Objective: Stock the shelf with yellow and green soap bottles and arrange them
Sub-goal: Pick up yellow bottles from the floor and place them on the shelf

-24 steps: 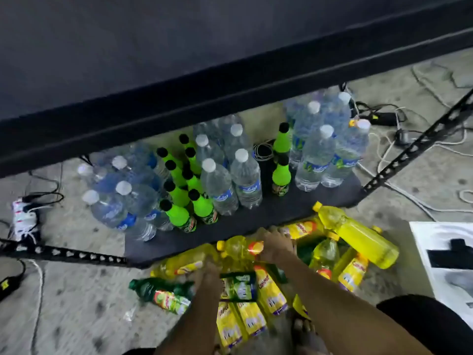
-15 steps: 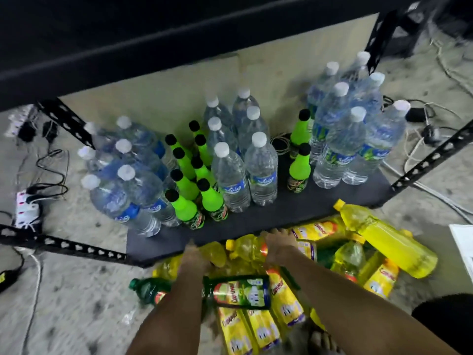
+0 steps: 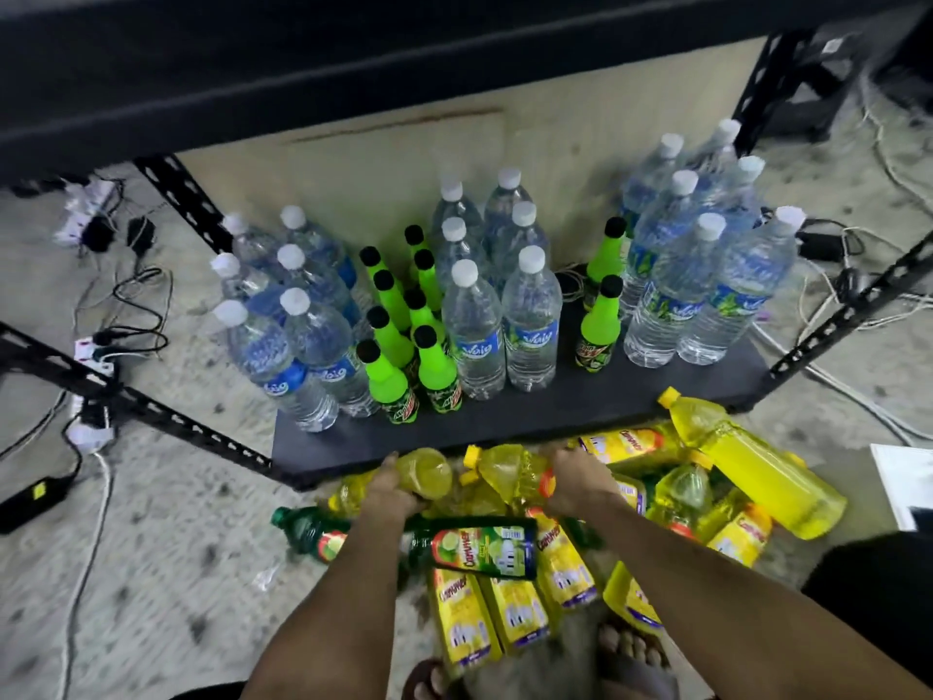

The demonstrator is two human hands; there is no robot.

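Both hands have crept toward the shelf (image 3: pixel 505 421) edge. Left hand (image 3: pixel 391 490) fingers wrap a yellow bottle (image 3: pixel 426 472); right hand (image 3: pixel 578 479) fingers wrap another (image 3: pixel 507 472), both over the floor pile near the shelf.

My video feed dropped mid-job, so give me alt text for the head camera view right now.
Both hands reach into a pile of yellow soap bottles on the floor before the bottom shelf: the left hand and the right hand each close on one. A green soap bottle lies across the pile. The shelf holds only water bottles and neon-green soda bottles.
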